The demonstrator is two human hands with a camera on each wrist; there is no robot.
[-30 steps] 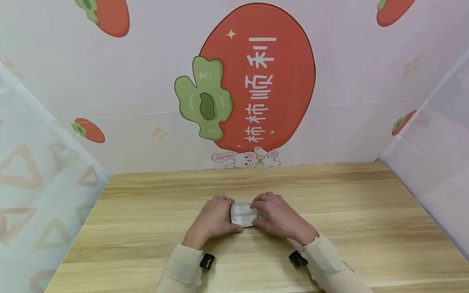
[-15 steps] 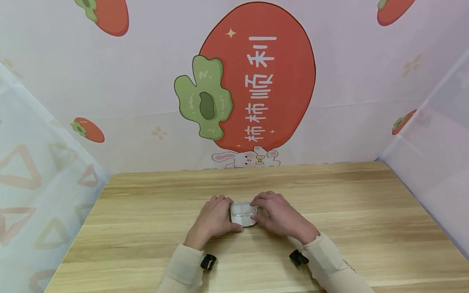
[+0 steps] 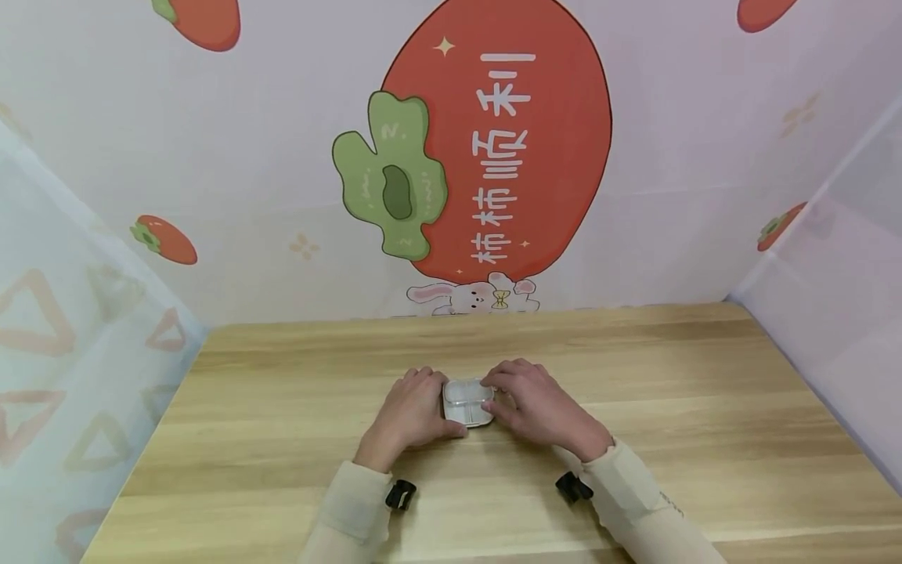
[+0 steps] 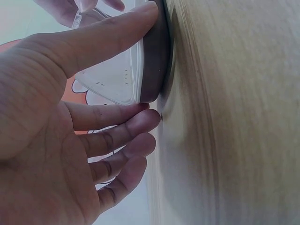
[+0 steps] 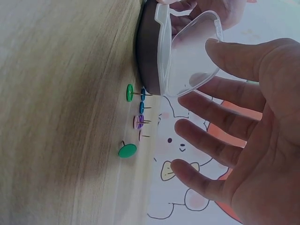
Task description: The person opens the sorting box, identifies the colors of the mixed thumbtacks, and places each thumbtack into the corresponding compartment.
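A small pill box (image 3: 458, 415) with a divided white inside sits on the table between both hands. Its dark base (image 4: 155, 56) shows in the left wrist view. My left hand (image 3: 414, 409) holds the box's left side, thumb at the front and fingers towards the back. The clear lid (image 5: 194, 58) stands tilted up from the base. At its right side, my right hand (image 3: 530, 403) pinches the lid between thumb and index finger, the other fingers spread. Several thumbtacks (image 5: 127, 150), green, blue, purple and pink, lie near the box in the right wrist view; my right hand hides them in the head view.
The wooden table (image 3: 282, 470) runs back to a wall sheet (image 3: 254, 266) printed with persimmons and a rabbit. Sheets also border it on the left and right. A black device (image 3: 401, 494) shows at the left wrist, another black device (image 3: 574, 487) at the right.
The clear lid has swung up and back from lying over the box, uncovering the front compartments. My right thumb has risen with it; my left hand keeps its hold. The head view has shifted slightly.
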